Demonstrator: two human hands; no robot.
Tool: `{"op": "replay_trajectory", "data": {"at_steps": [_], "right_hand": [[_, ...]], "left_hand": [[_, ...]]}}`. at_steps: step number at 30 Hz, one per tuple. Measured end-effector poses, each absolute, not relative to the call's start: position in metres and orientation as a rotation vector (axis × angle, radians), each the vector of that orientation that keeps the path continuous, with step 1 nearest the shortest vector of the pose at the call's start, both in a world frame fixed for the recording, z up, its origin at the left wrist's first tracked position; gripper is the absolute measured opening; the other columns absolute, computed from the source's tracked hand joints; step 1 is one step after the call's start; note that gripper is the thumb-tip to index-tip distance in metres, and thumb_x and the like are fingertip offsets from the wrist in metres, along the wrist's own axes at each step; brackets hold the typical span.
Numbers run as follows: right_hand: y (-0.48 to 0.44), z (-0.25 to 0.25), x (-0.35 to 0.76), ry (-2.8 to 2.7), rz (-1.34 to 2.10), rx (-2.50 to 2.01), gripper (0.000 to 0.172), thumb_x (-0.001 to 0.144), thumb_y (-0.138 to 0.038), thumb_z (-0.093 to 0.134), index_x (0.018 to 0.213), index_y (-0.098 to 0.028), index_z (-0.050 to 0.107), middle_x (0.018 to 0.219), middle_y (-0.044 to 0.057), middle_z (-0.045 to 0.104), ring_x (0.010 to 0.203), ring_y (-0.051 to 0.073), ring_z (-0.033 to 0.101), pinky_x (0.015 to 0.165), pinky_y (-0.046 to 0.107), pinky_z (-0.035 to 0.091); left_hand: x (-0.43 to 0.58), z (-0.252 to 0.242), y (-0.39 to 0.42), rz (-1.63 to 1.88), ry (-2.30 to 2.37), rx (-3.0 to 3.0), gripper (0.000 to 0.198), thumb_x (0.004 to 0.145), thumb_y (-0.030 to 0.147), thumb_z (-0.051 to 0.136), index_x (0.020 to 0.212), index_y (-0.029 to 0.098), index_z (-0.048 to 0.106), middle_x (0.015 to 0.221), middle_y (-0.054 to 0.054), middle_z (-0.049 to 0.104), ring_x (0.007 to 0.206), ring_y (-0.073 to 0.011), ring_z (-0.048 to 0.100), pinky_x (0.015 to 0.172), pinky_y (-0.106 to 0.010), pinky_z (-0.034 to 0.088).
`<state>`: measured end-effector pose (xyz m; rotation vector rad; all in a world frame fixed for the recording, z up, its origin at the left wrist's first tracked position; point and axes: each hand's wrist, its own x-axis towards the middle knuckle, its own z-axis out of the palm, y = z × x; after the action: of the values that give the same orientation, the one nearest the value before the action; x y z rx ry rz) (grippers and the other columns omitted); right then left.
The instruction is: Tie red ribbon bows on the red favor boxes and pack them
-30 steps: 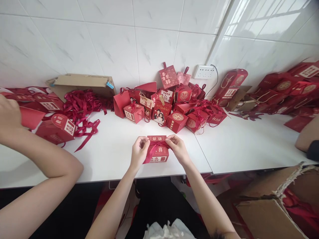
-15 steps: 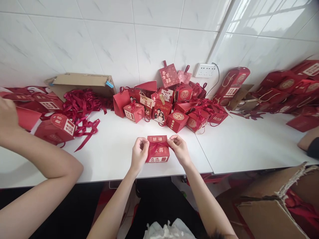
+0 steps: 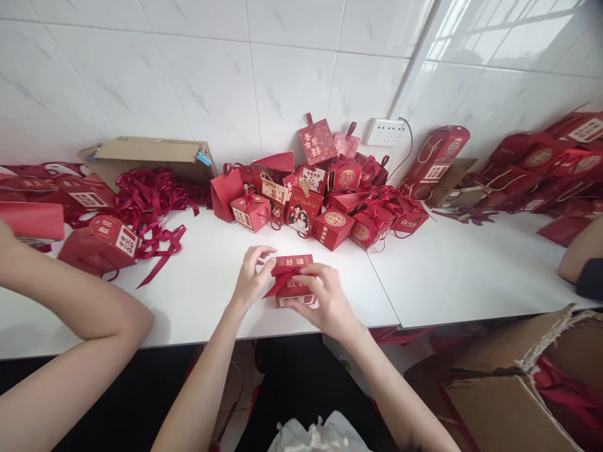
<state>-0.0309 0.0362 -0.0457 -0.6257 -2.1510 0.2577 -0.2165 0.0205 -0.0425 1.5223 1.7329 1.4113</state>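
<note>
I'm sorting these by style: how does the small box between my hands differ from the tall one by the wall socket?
The small box is squat; the tall box is long and narrow. A ribbon crosses the small box; none shows on the tall box. The small box sits near the front of the table; the tall box slants by the wall. Both are red with pale printing.

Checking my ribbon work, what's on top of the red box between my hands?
A red ribbon and printed characters; what's beneath the ribbon and your right hand is hidden.

Workshop with heaped red boxes (image 3: 311,204)
</note>
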Motion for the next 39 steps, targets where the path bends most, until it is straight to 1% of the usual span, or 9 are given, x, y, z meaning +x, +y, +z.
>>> {"op": "replay_trajectory", "data": {"at_steps": [2, 5, 11, 18, 26, 31, 34, 37, 39], "right_hand": [[0.029, -0.051, -0.044, -2.262, 0.131, -0.545, 0.032, 0.083, -0.034, 0.061, 0.109, -0.016, 0.056, 0.107, 0.013, 0.059, 0.104, 0.025, 0.051, 0.087, 0.04, 0.04], [0.028, -0.066, -0.058, -2.233, -0.001, -0.557, 0.016, 0.088, -0.022, 0.053, 0.103, -0.016, 0.058, 0.096, 0.009, 0.063, 0.096, 0.021, 0.055, 0.088, 0.039, 0.038], [0.03, -0.078, -0.054, -2.117, 0.013, -0.49, 0.013, 0.089, -0.013, 0.05, 0.087, -0.021, 0.061, 0.081, 0.002, 0.064, 0.085, 0.015, 0.058, 0.085, 0.035, 0.04], [0.028, -0.08, -0.05, -2.095, 0.05, -0.461, 0.014, 0.087, -0.012, 0.053, 0.089, -0.023, 0.062, 0.08, 0.001, 0.063, 0.084, 0.015, 0.058, 0.084, 0.035, 0.042], [0.019, -0.081, -0.062, -2.026, 0.053, -0.478, 0.012, 0.085, -0.01, 0.055, 0.084, -0.021, 0.062, 0.071, -0.001, 0.062, 0.069, 0.012, 0.057, 0.078, 0.034, 0.042], [0.015, -0.082, -0.057, -2.114, 0.11, -0.484, 0.015, 0.086, -0.011, 0.053, 0.085, -0.023, 0.062, 0.074, -0.001, 0.063, 0.071, 0.013, 0.057, 0.082, 0.036, 0.04], [0.023, -0.077, -0.041, -2.115, 0.275, -0.356, 0.01, 0.087, -0.023, 0.053, 0.091, -0.023, 0.062, 0.079, 0.002, 0.064, 0.078, 0.016, 0.059, 0.085, 0.039, 0.04], [0.044, -0.075, -0.021, -1.815, 0.585, -0.703, 0.031, 0.089, -0.044, 0.042, 0.094, -0.021, 0.062, 0.09, 0.008, 0.064, 0.089, 0.022, 0.057, 0.082, 0.041, 0.042], [0.06, -0.076, -0.013, -1.579, 0.941, -1.066, 0.043, 0.088, -0.053, 0.035, 0.086, -0.019, 0.062, 0.09, 0.009, 0.063, 0.085, 0.023, 0.057, 0.075, 0.038, 0.043]], "left_hand": [[-0.219, -0.034, 0.028, 1.326, 1.655, 1.726, 0.013, 0.08, 0.027, 0.049, 0.085, 0.022, 0.06, 0.1, -0.004, 0.055, 0.102, -0.0193, 0.051, 0.09, -0.033, 0.039], [-0.216, -0.028, 0.036, 1.088, 1.524, 1.893, 0.012, 0.08, 0.027, 0.051, 0.078, 0.021, 0.062, 0.102, -0.004, 0.056, 0.104, -0.0196, 0.053, 0.097, -0.035, 0.037], [-0.209, -0.033, 0.033, 1.019, 1.483, 1.891, 0.012, 0.08, 0.032, 0.054, 0.079, 0.021, 0.061, 0.101, -0.006, 0.056, 0.101, -0.0207, 0.055, 0.095, -0.037, 0.042], [-0.205, -0.039, 0.029, 1.045, 1.538, 1.871, 0.01, 0.079, 0.03, 0.056, 0.078, 0.022, 0.062, 0.099, -0.005, 0.054, 0.1, -0.0207, 0.054, 0.095, -0.037, 0.041], [-0.198, -0.046, 0.028, 1.102, 1.622, 1.832, 0.008, 0.078, 0.025, 0.056, 0.074, 0.021, 0.062, 0.1, -0.004, 0.053, 0.1, -0.0207, 0.053, 0.095, -0.038, 0.04], [-0.198, -0.044, 0.028, 1.105, 1.61, 1.824, 0.009, 0.078, 0.026, 0.057, 0.073, 0.022, 0.063, 0.098, -0.004, 0.053, 0.1, -0.0205, 0.053, 0.095, -0.038, 0.04], [-0.199, -0.044, 0.028, 1.112, 1.598, 1.802, 0.01, 0.078, 0.029, 0.057, 0.076, 0.022, 0.064, 0.099, -0.004, 0.053, 0.102, -0.0209, 0.053, 0.096, -0.038, 0.04], [-0.2, -0.046, 0.028, 1.115, 1.573, 1.801, 0.01, 0.079, 0.031, 0.057, 0.078, 0.022, 0.063, 0.101, -0.005, 0.052, 0.103, -0.0211, 0.053, 0.098, -0.039, 0.039], [-0.199, -0.047, 0.028, 1.105, 1.567, 1.801, 0.009, 0.079, 0.029, 0.057, 0.078, 0.022, 0.062, 0.102, -0.004, 0.051, 0.104, -0.021, 0.052, 0.098, -0.039, 0.039]]}}
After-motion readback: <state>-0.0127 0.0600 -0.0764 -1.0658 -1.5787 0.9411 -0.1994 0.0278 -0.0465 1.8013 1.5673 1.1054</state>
